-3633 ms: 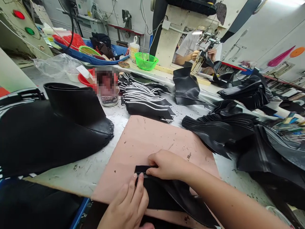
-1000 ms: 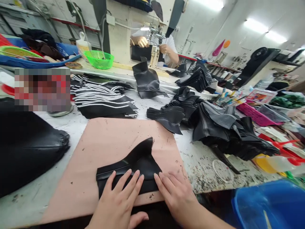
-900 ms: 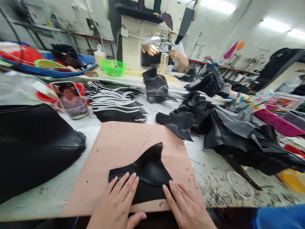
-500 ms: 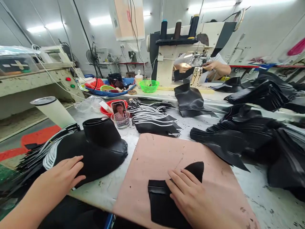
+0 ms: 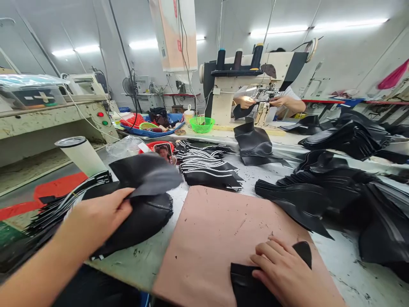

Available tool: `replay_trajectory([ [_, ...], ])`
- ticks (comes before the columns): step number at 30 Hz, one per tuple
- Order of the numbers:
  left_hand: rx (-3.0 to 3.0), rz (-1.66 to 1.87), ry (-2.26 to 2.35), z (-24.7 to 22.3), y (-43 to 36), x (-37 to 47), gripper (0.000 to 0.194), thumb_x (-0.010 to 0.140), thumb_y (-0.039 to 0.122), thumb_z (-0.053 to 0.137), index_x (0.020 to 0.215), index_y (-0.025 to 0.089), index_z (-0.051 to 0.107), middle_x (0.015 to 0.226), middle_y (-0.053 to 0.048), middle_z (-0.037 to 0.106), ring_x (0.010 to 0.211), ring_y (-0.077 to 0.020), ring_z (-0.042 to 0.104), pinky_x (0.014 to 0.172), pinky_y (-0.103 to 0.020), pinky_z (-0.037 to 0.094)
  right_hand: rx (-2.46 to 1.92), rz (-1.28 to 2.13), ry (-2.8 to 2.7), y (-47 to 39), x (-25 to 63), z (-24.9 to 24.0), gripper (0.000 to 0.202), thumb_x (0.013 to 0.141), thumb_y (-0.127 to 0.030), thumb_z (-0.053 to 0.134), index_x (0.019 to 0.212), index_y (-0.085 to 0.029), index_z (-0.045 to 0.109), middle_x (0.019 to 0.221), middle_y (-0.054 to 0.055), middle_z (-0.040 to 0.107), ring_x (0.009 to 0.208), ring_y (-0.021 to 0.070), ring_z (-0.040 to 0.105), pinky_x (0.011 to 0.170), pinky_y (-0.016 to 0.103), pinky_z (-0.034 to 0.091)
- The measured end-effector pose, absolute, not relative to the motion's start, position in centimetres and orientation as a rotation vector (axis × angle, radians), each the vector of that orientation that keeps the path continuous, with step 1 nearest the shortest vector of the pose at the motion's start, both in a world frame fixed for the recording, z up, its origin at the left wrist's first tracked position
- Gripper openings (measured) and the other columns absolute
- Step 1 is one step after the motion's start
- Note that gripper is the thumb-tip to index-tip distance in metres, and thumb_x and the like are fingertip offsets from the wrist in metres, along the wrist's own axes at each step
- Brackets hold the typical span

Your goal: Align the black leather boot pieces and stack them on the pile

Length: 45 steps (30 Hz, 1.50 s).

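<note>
Strip lights are shining over a cluttered bench. At left, a tumbler is standing beyond a black stack; above the stack the left hand is holding up a panel, fingers pinching its near edge. White-edged strips are lying just beyond a pink mat. On the mat, the right hand is resting over a second panel, fingers bent close together; whether they're gripping, I cannot tell. Behind, a co-worker's hands are working at a sewing machine. More black pieces are lying heaped at right.
</note>
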<state>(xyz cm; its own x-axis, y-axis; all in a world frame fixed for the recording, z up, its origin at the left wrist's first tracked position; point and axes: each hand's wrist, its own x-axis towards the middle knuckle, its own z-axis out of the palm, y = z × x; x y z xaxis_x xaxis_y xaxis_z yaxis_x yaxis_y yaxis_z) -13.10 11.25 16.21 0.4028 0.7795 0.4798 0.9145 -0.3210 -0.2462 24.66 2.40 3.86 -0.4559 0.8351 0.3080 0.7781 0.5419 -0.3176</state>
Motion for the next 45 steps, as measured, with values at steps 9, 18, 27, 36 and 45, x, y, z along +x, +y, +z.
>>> replay_trajectory([
  [9,-2.735,-0.699,-1.006,7.8,4.9,7.2,0.034,0.076,0.031,0.061,0.103,0.011,0.061,0.089,-0.010,0.072,0.063,-0.0200,0.066,0.047,-0.027,0.048,-1.378,0.937,-1.334,6.4,22.5,5.2,0.051,0.085,-0.040,0.048,0.132,-0.024,0.042,0.126,0.009,0.057,0.115,0.0269,0.053,0.093,0.045,0.045],
  [18,-2.690,-0.927,-2.259,5.1,5.8,-3.8,0.022,0.082,0.023,0.041,0.086,0.020,0.062,0.084,-0.009,0.070,0.078,-0.0246,0.067,0.071,-0.038,0.053,-1.822,-0.018,-1.597,8.7,28.2,5.7,0.073,0.077,-0.038,0.053,0.140,-0.009,0.029,0.133,0.021,0.047,0.119,0.0356,0.047,0.094,0.050,0.042],
  [27,-2.481,-1.365,-3.257,4.2,6.5,-3.3,0.041,0.063,0.037,0.060,0.098,0.017,0.052,0.102,-0.010,0.059,0.074,-0.0170,0.064,0.058,-0.028,0.052,-1.271,0.373,-2.458,4.5,13.1,4.5,0.012,0.074,-0.009,0.061,0.078,-0.020,0.061,0.081,0.000,0.062,0.073,0.0160,0.058,0.063,0.025,0.046],
  [36,-2.707,-1.440,-3.348,5.1,7.5,-2.2,0.035,0.061,0.024,0.060,0.094,0.017,0.051,0.054,0.008,0.052,0.053,-0.0121,0.053,0.039,-0.019,0.033,-0.888,-0.109,-2.331,4.7,13.5,2.5,0.031,0.091,-0.008,0.038,0.067,-0.016,0.056,0.062,0.002,0.054,0.055,0.0147,0.044,0.050,0.028,0.033],
  [45,-2.752,-1.474,-3.376,4.7,6.6,-2.3,0.032,0.060,0.024,0.062,0.088,0.020,0.046,0.052,0.009,0.053,0.049,-0.0100,0.052,0.040,-0.018,0.026,-0.927,0.050,-2.296,3.4,13.4,2.3,0.025,0.091,-0.009,0.041,0.075,-0.015,0.058,0.068,0.003,0.058,0.061,0.0150,0.046,0.055,0.028,0.037],
])
